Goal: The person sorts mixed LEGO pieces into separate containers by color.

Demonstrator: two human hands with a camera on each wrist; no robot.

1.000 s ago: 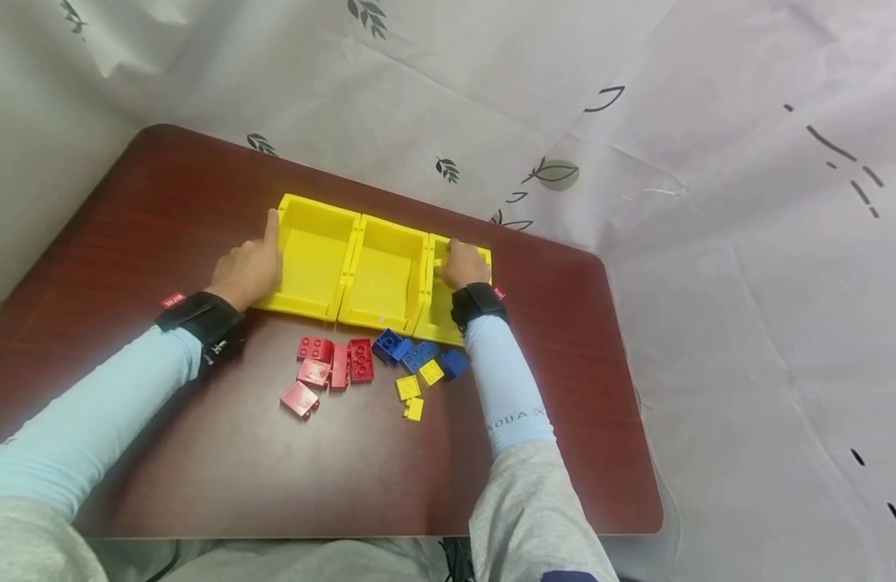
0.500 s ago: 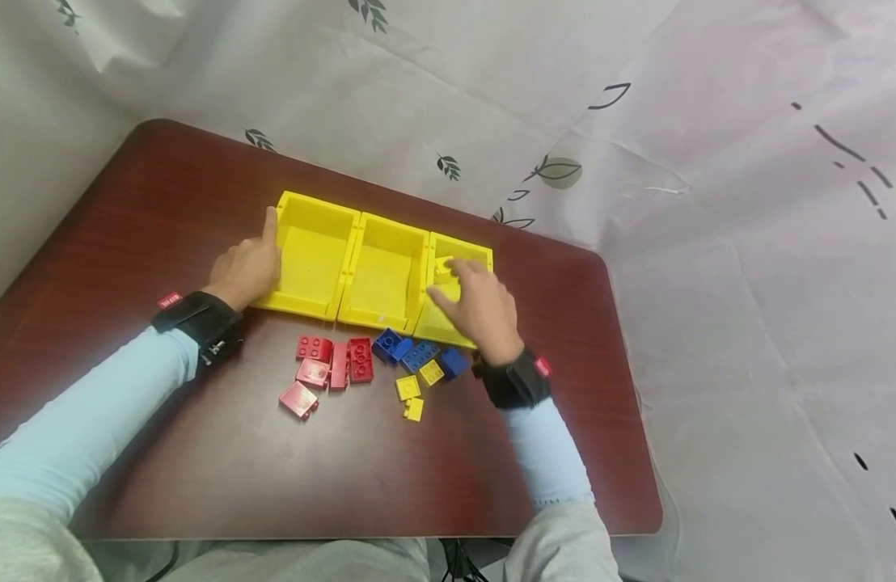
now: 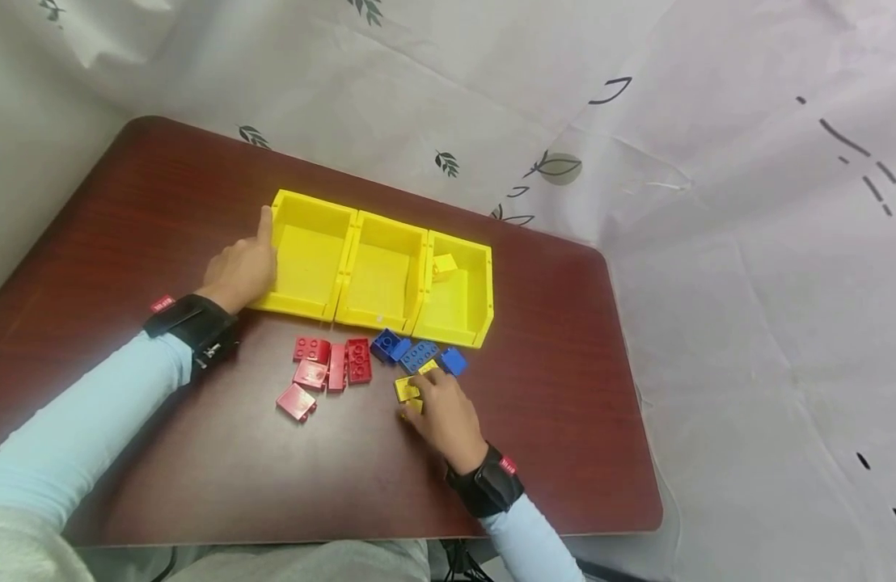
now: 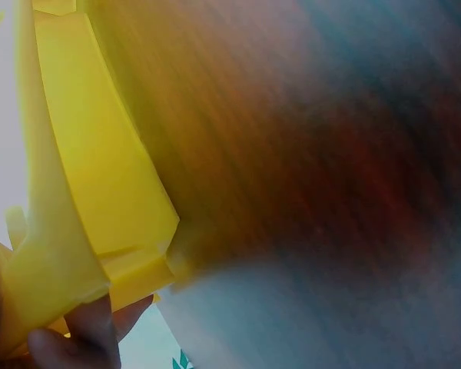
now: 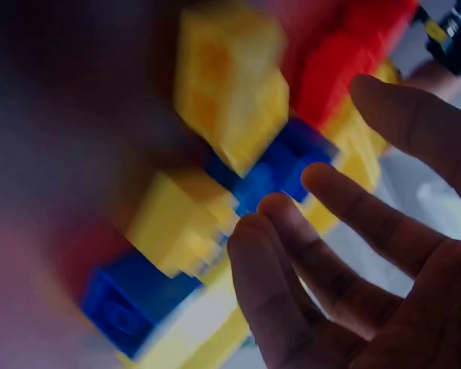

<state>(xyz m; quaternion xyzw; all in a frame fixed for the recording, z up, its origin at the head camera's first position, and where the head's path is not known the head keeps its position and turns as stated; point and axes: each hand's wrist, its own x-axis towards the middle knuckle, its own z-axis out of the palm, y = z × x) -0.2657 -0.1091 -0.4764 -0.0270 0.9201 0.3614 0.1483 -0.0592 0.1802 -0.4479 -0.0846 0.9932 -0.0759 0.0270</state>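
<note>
A row of yellow bins [image 3: 336,279] stands on the table. My left hand [image 3: 238,271] holds the left bin by its outer side wall, index finger stretched along the rim. In the left wrist view, fingers [image 4: 92,330] show beyond the bin's edge [image 4: 107,154]. My right hand [image 3: 446,416] is over the small yellow bricks [image 3: 407,390], its fingers spread and not closed on any; it partly covers them. In the right wrist view, a yellow brick [image 5: 230,84] lies apart from the fingertips [image 5: 270,206]. One yellow brick [image 3: 444,267] lies in the right bin.
Several red bricks [image 3: 336,368] lie in front of the left and middle bins. Blue bricks [image 3: 419,356] lie in front of the middle and right bins, close to the yellow ones. A patterned curtain [image 3: 448,97] hangs behind the brown table [image 3: 557,388].
My right hand has come out of the right bin and moved back toward me, down to the yellow bricks. A yellow brick is left in that bin. My left hand stays put.
</note>
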